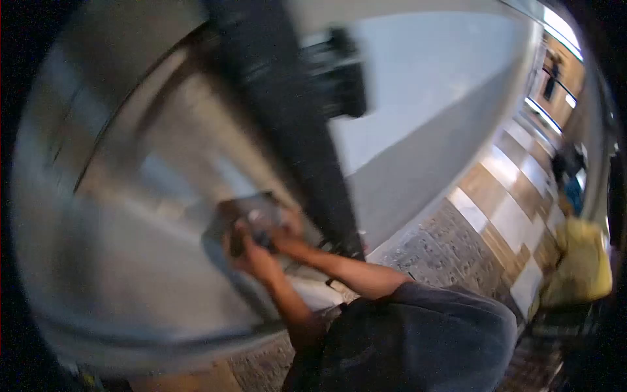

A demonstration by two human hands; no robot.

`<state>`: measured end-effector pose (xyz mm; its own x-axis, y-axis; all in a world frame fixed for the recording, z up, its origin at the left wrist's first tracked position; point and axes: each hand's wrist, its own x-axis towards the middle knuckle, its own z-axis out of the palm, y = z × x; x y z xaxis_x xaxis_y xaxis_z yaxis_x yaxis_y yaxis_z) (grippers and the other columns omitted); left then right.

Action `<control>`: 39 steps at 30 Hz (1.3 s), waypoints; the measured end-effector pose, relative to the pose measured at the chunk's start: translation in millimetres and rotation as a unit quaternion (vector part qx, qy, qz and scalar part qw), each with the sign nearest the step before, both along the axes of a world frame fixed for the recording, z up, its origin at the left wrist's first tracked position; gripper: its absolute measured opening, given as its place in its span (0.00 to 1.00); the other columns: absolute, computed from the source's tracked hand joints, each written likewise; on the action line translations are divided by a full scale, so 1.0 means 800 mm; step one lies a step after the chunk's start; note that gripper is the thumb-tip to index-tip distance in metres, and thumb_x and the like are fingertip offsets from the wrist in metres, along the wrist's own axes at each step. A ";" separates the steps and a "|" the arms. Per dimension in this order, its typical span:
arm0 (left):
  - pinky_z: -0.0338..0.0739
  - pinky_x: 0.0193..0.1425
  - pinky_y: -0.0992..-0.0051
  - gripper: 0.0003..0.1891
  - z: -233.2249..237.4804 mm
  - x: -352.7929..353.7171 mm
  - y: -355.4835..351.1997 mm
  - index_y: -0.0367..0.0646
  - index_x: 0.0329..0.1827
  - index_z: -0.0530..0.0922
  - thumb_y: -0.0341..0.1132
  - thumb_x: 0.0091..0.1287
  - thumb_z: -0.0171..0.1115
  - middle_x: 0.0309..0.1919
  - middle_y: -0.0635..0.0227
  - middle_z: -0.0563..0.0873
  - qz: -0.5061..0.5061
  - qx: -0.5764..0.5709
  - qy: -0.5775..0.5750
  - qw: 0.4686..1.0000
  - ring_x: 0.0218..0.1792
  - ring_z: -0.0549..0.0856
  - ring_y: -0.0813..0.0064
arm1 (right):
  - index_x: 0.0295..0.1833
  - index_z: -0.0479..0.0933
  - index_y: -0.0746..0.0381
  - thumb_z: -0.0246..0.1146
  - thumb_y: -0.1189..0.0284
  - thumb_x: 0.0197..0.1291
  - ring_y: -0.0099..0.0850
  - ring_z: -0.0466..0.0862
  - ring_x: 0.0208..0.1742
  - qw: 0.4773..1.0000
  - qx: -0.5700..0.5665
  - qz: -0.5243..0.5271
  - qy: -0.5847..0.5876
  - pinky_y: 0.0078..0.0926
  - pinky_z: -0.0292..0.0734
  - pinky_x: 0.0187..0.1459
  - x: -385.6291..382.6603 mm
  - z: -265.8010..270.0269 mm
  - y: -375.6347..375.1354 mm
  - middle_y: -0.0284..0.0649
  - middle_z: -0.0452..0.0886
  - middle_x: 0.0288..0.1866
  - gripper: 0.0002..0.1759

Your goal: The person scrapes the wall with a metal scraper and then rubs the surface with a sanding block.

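Note:
Motion blur smears most of the view. A dark, boxy object [243, 210] is between my two hands, over a pale surface; its kind cannot be made out. My left hand [247, 253] is closed around its near left side, thumb on top. My right hand [289, 228] grips its right side, fingers partly hidden and blurred. A rounded, shiny spot shows on the object between the hands. Just right of my right hand runs a long black beam [287, 117].
A black bracket-like part [343, 78] juts from the beam over a white panel [431, 85]. The pale surface [130, 274] spreads left. At right are a patterned tiled floor [503, 176] and a yellow bag-like thing [581, 264]. A person [554, 75] stands far off.

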<state>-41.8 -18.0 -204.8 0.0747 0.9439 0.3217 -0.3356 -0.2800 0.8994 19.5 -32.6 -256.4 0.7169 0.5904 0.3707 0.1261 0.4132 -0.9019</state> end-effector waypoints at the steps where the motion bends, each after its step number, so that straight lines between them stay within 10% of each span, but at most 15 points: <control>1: 0.75 0.51 0.71 0.22 -0.006 -0.001 0.017 0.32 0.49 0.76 0.41 0.60 0.66 0.46 0.55 0.80 -0.008 0.003 -0.020 1.000 0.45 0.79 0.64 | 0.46 0.77 0.64 0.59 0.54 0.60 0.32 0.81 0.39 0.997 -0.040 -0.063 0.004 0.30 0.75 0.43 -0.007 0.050 -0.020 0.41 0.83 0.39 0.23; 3: 0.75 0.51 0.71 0.21 0.043 -0.004 0.017 0.32 0.48 0.76 0.38 0.58 0.69 0.44 0.57 0.81 -0.094 0.023 -0.123 0.988 0.45 0.79 0.66 | 0.43 0.77 0.66 0.60 0.63 0.62 0.29 0.80 0.37 0.990 0.132 -0.040 -0.010 0.28 0.74 0.41 -0.011 0.090 -0.005 0.42 0.83 0.36 0.15; 10: 0.70 0.53 0.71 0.19 0.018 -0.003 -0.010 0.32 0.45 0.79 0.37 0.56 0.69 0.41 0.61 0.83 0.015 0.002 0.035 0.999 0.45 0.79 0.69 | 0.45 0.75 0.68 0.61 0.67 0.60 0.29 0.78 0.40 0.992 0.025 -0.121 -0.032 0.27 0.72 0.47 -0.008 0.070 -0.038 0.41 0.81 0.41 0.15; 19: 0.71 0.53 0.74 0.18 0.010 0.002 -0.017 0.31 0.45 0.79 0.36 0.58 0.67 0.41 0.61 0.83 -0.065 -0.040 -0.068 0.995 0.42 0.80 0.71 | 0.44 0.75 0.67 0.62 0.68 0.59 0.28 0.78 0.39 0.989 0.046 -0.137 -0.008 0.26 0.72 0.46 -0.015 0.069 -0.037 0.40 0.81 0.37 0.14; 39: 0.73 0.50 0.73 0.16 0.050 -0.009 -0.006 0.30 0.44 0.79 0.35 0.60 0.66 0.40 0.58 0.84 0.097 0.018 0.014 0.995 0.41 0.80 0.73 | 0.50 0.71 0.68 0.61 0.67 0.60 0.28 0.76 0.42 0.993 0.004 -0.102 -0.050 0.24 0.71 0.48 -0.024 0.100 -0.024 0.41 0.79 0.42 0.18</control>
